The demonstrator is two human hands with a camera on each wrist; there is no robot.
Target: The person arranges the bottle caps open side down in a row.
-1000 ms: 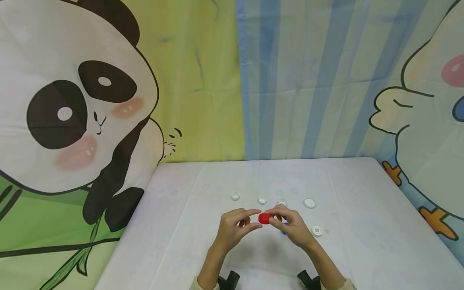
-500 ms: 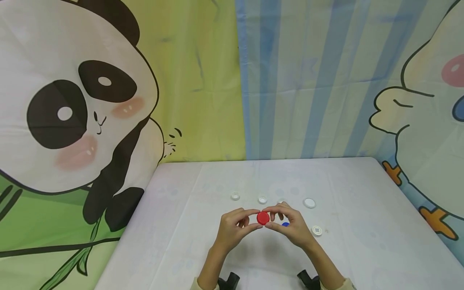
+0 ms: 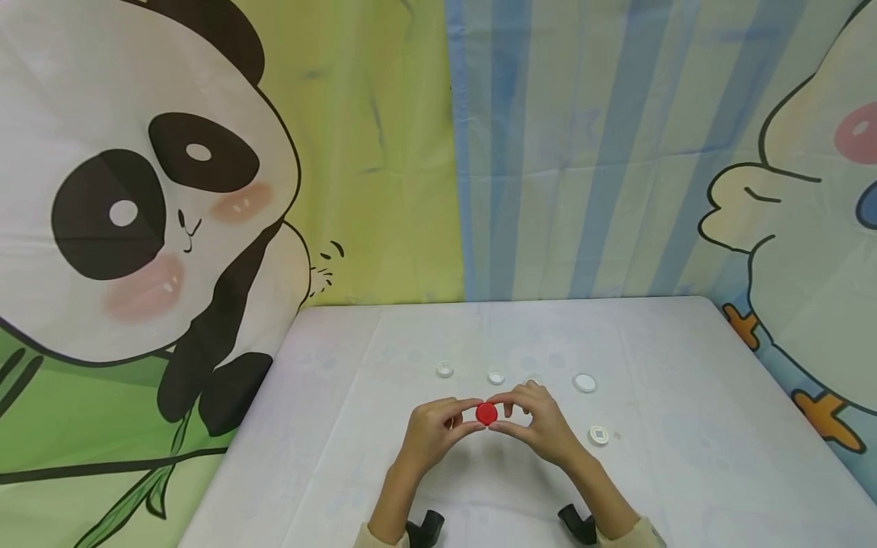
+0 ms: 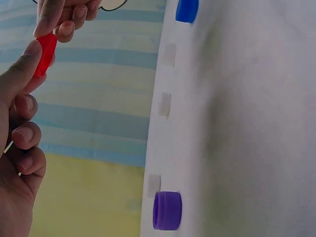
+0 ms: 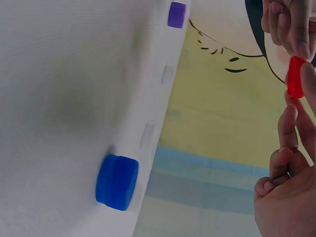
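Observation:
A red bottle cap (image 3: 486,413) is held up above the white table, its round face toward the head camera. My left hand (image 3: 435,430) pinches its left side between thumb and index finger. From the opposite side, my right hand (image 3: 544,426) pinches it with its own thumb and index fingertips. Both wrist views show the red cap edge-on between the two hands. A blue bottle cap (image 5: 117,182) stands on the table in the right wrist view; the right hand hides it in the head view. In the left wrist view a purple bottle cap (image 4: 167,211) is on the table.
Small white round pieces lie beyond the hands on the white table (image 3: 685,472): a left one (image 3: 444,369), a middle one (image 3: 495,377) and a larger disc (image 3: 585,383). Another white piece (image 3: 598,435) is right of my right hand. Printed curtains hang behind.
The red cap has turned from edge-on to face-on and shifted slightly left. My left fingertips, apart from it earlier, now grip it too. The right hand moved left, covering the blue cap.

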